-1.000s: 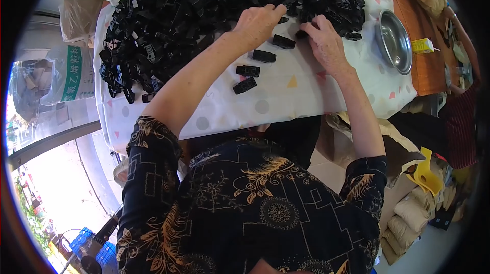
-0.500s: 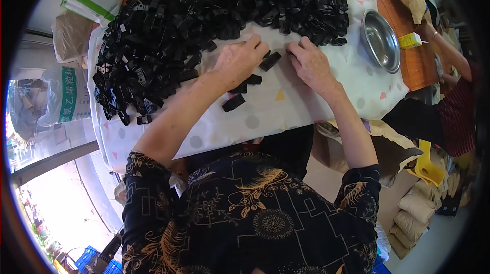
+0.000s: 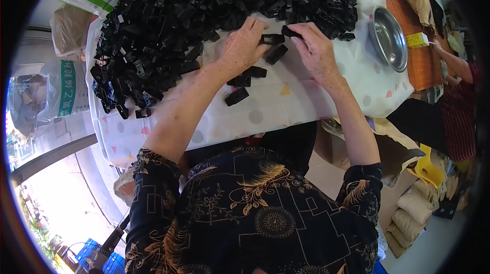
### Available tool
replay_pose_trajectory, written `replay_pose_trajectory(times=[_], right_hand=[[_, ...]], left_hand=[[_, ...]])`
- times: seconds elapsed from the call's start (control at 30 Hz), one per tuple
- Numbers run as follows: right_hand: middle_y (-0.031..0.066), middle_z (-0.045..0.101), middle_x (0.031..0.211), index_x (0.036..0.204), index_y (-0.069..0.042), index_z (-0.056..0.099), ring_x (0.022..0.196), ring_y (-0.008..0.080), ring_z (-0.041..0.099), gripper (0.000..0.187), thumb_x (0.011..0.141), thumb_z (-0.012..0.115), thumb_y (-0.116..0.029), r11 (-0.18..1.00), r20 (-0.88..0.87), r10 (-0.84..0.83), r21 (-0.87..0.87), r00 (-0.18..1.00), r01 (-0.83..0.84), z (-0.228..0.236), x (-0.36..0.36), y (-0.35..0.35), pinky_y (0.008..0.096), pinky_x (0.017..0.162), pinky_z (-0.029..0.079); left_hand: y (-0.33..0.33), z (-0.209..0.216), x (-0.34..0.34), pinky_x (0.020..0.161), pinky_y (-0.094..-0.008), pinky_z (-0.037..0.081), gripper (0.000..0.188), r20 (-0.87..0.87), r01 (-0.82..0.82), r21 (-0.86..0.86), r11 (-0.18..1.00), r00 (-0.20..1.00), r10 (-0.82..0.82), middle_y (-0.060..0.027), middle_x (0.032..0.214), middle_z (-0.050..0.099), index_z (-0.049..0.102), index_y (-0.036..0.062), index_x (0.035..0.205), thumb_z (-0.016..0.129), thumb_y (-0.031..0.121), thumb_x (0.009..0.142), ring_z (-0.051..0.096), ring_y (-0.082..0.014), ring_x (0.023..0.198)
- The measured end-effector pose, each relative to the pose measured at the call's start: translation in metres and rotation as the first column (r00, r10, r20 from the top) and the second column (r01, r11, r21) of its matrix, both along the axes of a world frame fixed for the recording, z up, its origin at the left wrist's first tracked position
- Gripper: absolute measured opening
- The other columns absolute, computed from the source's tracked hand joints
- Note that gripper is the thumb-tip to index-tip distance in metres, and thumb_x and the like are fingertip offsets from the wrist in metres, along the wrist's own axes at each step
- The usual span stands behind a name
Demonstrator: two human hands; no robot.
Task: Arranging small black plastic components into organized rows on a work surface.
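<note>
- Pile of small black parts covers far side of patterned cloth.
- R hand: thumb + fingers pinch one black part, just in front of pile's near edge.
- L hand: looks to me like it's pinching another part by one end; fingertips partly hidden, so I can't be 100% sure.
- Step in hand, I'd judge: handling single parts btwn both hands.
- Next move, IMO, calls for a firm pinch + bit of room; ends of the two parts v. close, can't tell if touching.
- In the way: loose part right beside L hand's one; pile edge crowds fingertips. 3 more loose parts lie nearer the person.
- Around: metal bowl R of pile, yellow carton w/ straw past it, co-worker's arm near carton. All well apart from hands.
</note>
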State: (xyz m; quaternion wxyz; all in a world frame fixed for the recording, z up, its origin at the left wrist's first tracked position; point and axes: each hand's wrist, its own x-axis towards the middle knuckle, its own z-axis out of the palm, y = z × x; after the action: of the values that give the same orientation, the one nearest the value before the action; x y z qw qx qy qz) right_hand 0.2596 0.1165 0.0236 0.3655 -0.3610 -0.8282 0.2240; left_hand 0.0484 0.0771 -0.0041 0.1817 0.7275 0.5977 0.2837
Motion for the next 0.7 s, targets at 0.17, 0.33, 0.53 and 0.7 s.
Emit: replay_pose_trajectory(times=[0.17, 0.33, 0.53, 0.7], right_hand=[[0.0094, 0.066, 0.105, 0.110, -0.004, 0.067, 0.091, 0.0290, 0.066, 0.026, 0.085, 0.069, 0.001, 0.975, 0.128, 0.101, 0.186, 0.987, -0.124, -0.014, -0.015, 0.007, 0.0344, 0.078, 0.054], [0.0083, 0.067, 0.105, 0.108, -0.005, 0.069, 0.095, 0.0294, 0.065, 0.026, 0.083, 0.068, 0.001, 0.958, 0.212, 0.154, 0.209, 0.965, -0.198, -0.019, -0.018, 0.008, 0.0372, 0.085, 0.053], [0.0090, 0.064, 0.113, 0.112, -0.004, 0.067, 0.101, 0.0298, 0.063, 0.026, 0.087, 0.061, 0.001, 0.945, 0.349, 0.164, 0.213, 0.923, -0.248, -0.024, -0.017, 0.004, 0.0364, 0.088, 0.052], [0.0110, 0.063, 0.115, 0.120, -0.002, 0.064, 0.104, 0.0311, 0.062, 0.028, 0.093, 0.058, -0.004, 0.963, 0.241, 0.242, 0.062, 0.940, -0.264, -0.022, -0.013, 0.010, 0.0369, 0.091, 0.050]], left_hand=[[0.005, -0.002, -0.002, 0.080, -0.0428, 0.052, 0.036, -0.012, 0.040, -0.021, 0.999, 0.999, -0.041, -0.0096, 0.105, 0.056, 0.059, 0.0094, 0.114, 0.074, 0.019, 0.082, 0.062, -0.0326, 0.093], [0.009, -0.002, -0.004, 0.089, -0.0455, 0.052, 0.035, -0.002, 0.031, -0.143, 0.989, 1.000, -0.031, -0.0104, 0.116, 0.056, 0.061, 0.0079, 0.113, 0.074, 0.017, 0.081, 0.062, -0.0346, 0.106], [0.008, -0.008, -0.007, 0.077, -0.0408, 0.052, 0.033, 0.058, 0.042, -0.025, 0.999, 0.998, -0.041, -0.0084, 0.101, 0.055, 0.062, 0.0082, 0.110, 0.073, 0.017, 0.080, 0.063, -0.0277, 0.088], [0.001, 0.002, -0.027, 0.081, -0.0380, 0.053, 0.040, 0.248, 0.118, -0.075, 0.990, 0.964, -0.096, -0.0116, 0.109, 0.059, 0.060, 0.0058, 0.119, 0.073, 0.018, 0.082, 0.066, -0.0281, 0.094]])
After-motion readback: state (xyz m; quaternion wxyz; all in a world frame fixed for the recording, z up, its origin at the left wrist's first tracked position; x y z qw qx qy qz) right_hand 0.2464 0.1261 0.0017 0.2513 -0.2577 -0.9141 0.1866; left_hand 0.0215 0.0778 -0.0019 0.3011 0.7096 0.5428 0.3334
